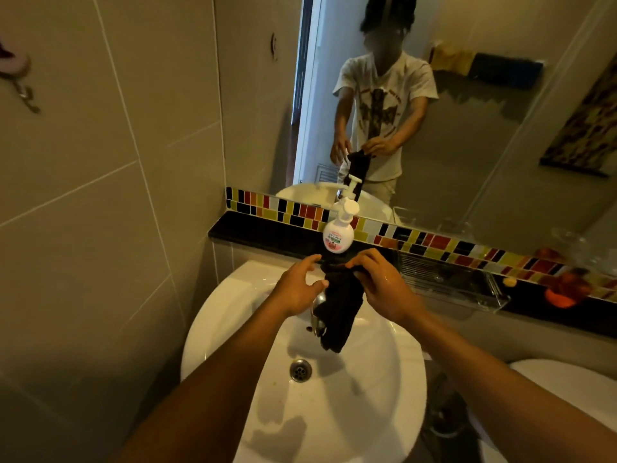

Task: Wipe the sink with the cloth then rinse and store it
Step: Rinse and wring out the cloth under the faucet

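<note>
A dark brown cloth (339,309) hangs bunched over the white sink (233,315), its lower end dangling above the basin near the drain (300,369). My right hand (384,285) pinches the cloth's top edge, wet and shiny on the back. My left hand (297,287) is just to the left of the cloth with fingers spread, its fingertips close to the top edge; whether it touches the cloth is unclear. The chrome tap (317,317) is mostly hidden behind the cloth and my left hand.
A white pump soap bottle (339,233) stands on the black ledge (260,233) behind the sink. A clear wire-and-plastic tray (450,284) and orange items (564,289) sit on the ledge to the right. A mirror is above, and a tiled wall stands close on the left.
</note>
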A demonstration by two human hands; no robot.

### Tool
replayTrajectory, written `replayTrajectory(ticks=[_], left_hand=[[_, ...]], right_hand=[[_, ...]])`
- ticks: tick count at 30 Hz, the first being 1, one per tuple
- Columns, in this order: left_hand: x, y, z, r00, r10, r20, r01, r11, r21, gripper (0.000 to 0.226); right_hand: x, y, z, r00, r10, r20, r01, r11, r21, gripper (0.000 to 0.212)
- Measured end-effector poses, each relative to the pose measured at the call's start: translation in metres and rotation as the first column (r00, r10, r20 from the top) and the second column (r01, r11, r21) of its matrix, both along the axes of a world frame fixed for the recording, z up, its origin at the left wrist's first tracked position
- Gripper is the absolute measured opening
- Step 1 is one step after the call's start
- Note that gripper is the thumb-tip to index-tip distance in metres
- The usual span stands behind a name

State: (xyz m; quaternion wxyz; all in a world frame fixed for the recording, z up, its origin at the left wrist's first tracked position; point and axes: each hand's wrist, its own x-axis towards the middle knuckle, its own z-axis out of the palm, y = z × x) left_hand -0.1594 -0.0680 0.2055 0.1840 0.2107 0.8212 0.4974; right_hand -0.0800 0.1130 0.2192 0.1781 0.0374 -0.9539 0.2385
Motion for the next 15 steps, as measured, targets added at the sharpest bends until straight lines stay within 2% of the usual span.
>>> replayTrajectory(ticks=[2,7,10,13,15], left_hand=[[0.002,-0.004,0.008,0.997,-0.019,0.071,0.015,0.998,0.053,0.057],[0.008,-0.025,0.018,0.99,0.001,0.144,-0.026,0.985,0.169,0.022],[0.008,-0.037,0.024,0.986,0.005,0.168,-0.044,0.972,0.229,0.009],[0.009,-0.04,0.04,0.992,-0.068,0.105,0.044,0.975,0.219,0.011],[0.01,-0.041,0.054,0.991,-0.126,0.052,0.112,0.971,0.212,0.012]], right_hand=[[0.002,-0.011,0.008,1.0,0.01,-0.011,-0.01,1.0,-0.008,0.025],[0.004,-0.037,0.018,1.0,0.025,0.01,-0.025,0.999,-0.029,0.029],[0.007,-0.051,0.021,0.989,-0.006,0.147,0.036,0.979,-0.202,0.047],[0.007,-0.063,0.028,0.97,0.01,0.242,0.103,0.887,-0.45,0.078],[0.005,-0.065,0.038,0.96,0.034,0.277,0.124,0.838,-0.531,0.079]])
